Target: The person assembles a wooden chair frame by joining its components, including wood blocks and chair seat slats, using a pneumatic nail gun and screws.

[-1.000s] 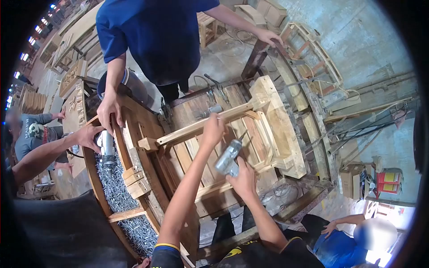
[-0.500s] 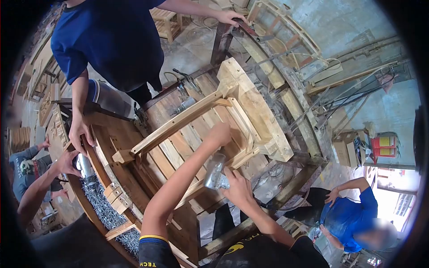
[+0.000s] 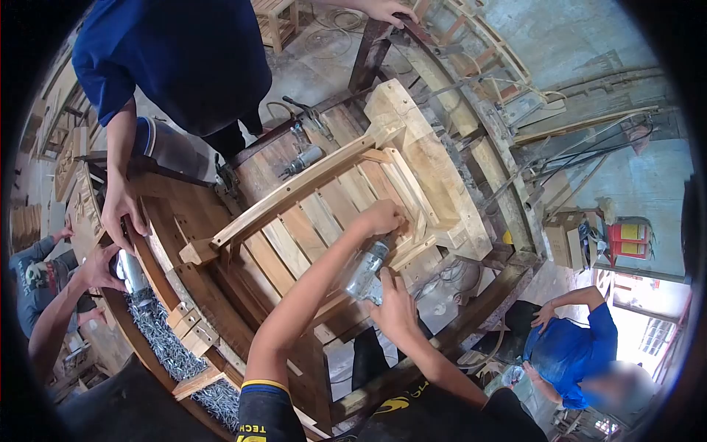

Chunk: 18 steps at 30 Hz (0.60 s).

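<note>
My left hand reaches over the wooden frame, its fingers curled together near the inner corner by the thick end board. Whatever is between those fingers is too small to make out. Just below it, my right hand grips a clear bottle, tilted, with whitish material visible inside. The frame lies on a slatted wooden surface.
A co-worker's hand rests on the bench edge at left. Another hand holds a metallic container above a trough of screws. Air tools lie behind the frame. A person in blue is at right.
My left hand has moved slightly right toward the frame's inner corner, its fingers now showing. The bottle in my right hand has shifted slightly right and turned. The whole view has shifted a little.
</note>
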{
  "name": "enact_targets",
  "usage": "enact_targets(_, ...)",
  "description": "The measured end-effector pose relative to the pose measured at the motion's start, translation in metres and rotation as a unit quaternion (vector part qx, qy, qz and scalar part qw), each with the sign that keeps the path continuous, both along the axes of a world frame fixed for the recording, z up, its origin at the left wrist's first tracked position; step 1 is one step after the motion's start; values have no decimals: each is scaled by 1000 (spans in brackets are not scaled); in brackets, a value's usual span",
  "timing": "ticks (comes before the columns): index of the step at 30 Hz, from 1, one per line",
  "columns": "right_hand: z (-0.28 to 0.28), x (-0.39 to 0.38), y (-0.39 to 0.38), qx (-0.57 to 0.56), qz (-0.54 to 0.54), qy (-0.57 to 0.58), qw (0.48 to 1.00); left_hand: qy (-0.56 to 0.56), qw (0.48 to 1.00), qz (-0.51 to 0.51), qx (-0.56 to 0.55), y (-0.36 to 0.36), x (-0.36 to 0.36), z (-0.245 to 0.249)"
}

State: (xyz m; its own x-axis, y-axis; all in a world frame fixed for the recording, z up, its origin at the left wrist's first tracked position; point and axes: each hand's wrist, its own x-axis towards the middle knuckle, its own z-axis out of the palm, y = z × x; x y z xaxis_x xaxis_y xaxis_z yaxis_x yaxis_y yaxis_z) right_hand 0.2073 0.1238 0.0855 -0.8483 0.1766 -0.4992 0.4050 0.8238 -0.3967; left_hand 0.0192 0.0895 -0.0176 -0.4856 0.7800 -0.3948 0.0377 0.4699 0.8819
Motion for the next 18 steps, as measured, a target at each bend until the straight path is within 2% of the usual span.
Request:
enact_targets(3, -3, -4, -6, -6, -39, -6, 999, 156, 987, -2, 26, 22, 18, -41)
enact_targets(4, -9, -4, -6, -2, -37, 2, 999, 220, 972, 2, 78, 27, 24, -46)
enact_targets(7, -17, -7, -5, -8, -25, 17, 1000, 238, 961, 13, 142, 35, 26, -52)
enact_targets(10, -19, -10, -7, 5, -11, 4, 1000, 229, 967, -15, 108, 39, 25, -55)
enact_targets(13, -18, -11, -9, 13, -9, -8, 1000, 265, 958, -53, 99, 38, 26, -60)
enact_targets(16, -18, -9, -9, 12, -20, 2, 1000, 229, 967, -23, 111, 40, 30, -60)
enact_targets(18, -18, -14, -8, 12, -31, 4, 999, 221, 972, -15, 79, 39, 30, -53)
